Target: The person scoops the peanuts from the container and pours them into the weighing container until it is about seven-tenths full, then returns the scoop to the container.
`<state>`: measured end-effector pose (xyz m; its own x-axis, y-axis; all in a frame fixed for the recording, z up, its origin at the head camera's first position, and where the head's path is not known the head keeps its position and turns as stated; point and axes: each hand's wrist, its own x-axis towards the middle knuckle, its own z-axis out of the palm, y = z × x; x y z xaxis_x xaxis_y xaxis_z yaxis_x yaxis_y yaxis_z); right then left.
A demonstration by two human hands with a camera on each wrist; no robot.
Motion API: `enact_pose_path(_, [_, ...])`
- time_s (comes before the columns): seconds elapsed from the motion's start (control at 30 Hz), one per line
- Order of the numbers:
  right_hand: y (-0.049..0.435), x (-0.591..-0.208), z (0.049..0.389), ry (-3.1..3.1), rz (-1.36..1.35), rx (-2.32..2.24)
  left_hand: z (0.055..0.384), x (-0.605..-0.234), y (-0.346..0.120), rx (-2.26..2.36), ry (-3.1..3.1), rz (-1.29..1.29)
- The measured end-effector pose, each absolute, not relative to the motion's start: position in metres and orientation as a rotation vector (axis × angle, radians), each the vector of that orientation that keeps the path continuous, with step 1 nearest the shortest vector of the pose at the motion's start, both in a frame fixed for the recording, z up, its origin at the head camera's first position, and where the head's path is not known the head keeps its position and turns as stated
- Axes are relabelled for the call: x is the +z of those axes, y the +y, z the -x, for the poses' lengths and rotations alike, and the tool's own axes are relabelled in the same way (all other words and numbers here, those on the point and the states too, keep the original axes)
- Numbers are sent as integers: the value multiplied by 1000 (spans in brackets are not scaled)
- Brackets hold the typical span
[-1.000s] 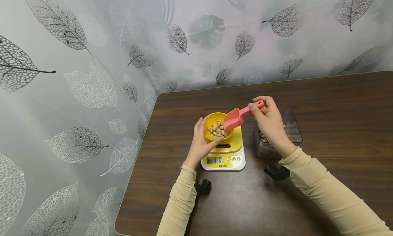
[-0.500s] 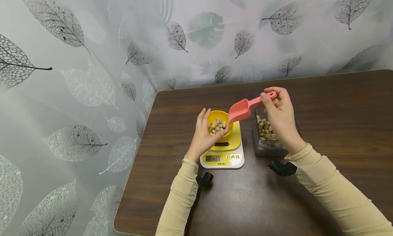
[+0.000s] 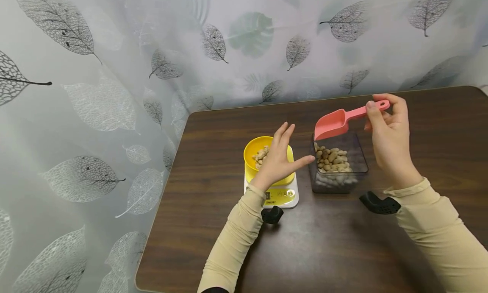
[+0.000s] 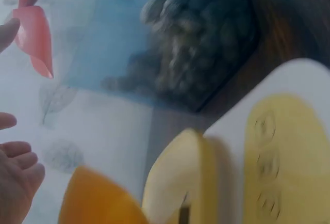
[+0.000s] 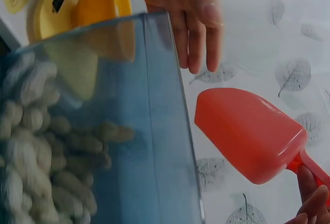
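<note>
My left hand (image 3: 277, 162), fingers spread and holding nothing, hovers over the right side of a yellow bowl (image 3: 250, 150) with peanuts in it. Under the bowl is a yellow-and-white kitchen scale (image 3: 280, 195); the hand and sleeve hide part of its display. My right hand (image 3: 394, 142) grips a pink scoop (image 3: 331, 124) by the end of its handle. The scoop is above the back left of a clear, dark-tinted box (image 3: 358, 151) partly filled with peanuts (image 3: 331, 159). In the right wrist view the scoop's pink underside (image 5: 250, 133) faces the camera.
All of this stands on a dark wood-grain table (image 3: 198, 178). A leaf-patterned curtain (image 3: 251, 34) rises behind and to the left of it. The box sits just right of the scale, with a narrow gap between them. A black wrist device (image 3: 379, 203) projects below my right sleeve.
My left hand has let go of the yellow bowl and shifted right. My right hand has carried the scoop from the bowl rightward to above the box. The scale reading rose from 35.6 to 40.5 earlier.
</note>
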<state>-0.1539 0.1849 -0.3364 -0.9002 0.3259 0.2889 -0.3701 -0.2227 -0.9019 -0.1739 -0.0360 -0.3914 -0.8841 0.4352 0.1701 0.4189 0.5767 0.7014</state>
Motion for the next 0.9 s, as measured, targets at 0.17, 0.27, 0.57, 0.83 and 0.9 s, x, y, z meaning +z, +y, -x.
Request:
enact_pose_path(0.17, [199,-337,150,-1746,-31,2109,172,-395,-18,1210,2691,-808])
enact_pose_path(0.27, [203,-338,148,-1990,9,1892,171,-400,-9,1188,2665,-827])
enact_pose_path(0.57, [204,-344,138,-2374,-139,1126,164,-412,4,1217,2598,-807])
enact_pose_path(0.83, [199,-354,136,-2477,-399,802,162,-418,4,1245,2552,-769])
enact_pose_path(0.9, [199,-359,137,-2491,-438,741,163,-418,5,1245,2550,-782])
